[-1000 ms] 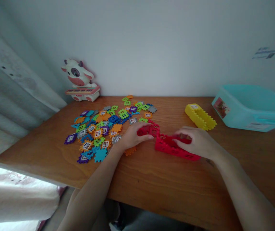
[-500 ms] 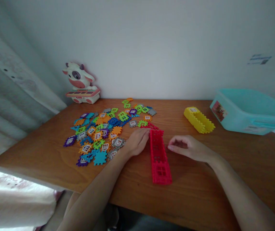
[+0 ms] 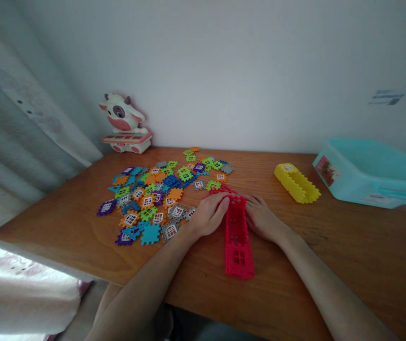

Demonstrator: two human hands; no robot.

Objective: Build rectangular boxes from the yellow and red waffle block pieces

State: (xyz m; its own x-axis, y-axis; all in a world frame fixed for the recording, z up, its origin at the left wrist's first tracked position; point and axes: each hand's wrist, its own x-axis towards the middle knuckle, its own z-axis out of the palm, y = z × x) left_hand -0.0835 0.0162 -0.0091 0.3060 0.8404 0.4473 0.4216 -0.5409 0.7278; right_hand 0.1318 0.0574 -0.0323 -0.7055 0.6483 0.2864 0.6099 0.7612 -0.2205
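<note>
A long red box of interlocking plastic building tiles (image 3: 239, 258) lies on the table in front of me, its near end covered by a window tile and its middle uncovered on top. My left hand (image 3: 212, 214) grips its far left side, thumb on the upper edge. Against the far right side, my right hand (image 3: 261, 218) is closed, its fingertips partly hidden behind the red wall. Just beyond the far end lie loose red tiles (image 3: 220, 188), partly covered by my hands.
Many loose coloured tiles (image 3: 150, 234) are spread left of my left hand. To the right stand a yellow tile structure (image 3: 297, 183) and a turquoise bin (image 3: 355, 189). A toy cow keyboard (image 3: 126, 137) sits at the back left, near a curtain (image 3: 21, 137).
My right hand has moved left from beside the red box onto its far right side. My left thumb now rests on the box's edge. The view has shifted slightly.
</note>
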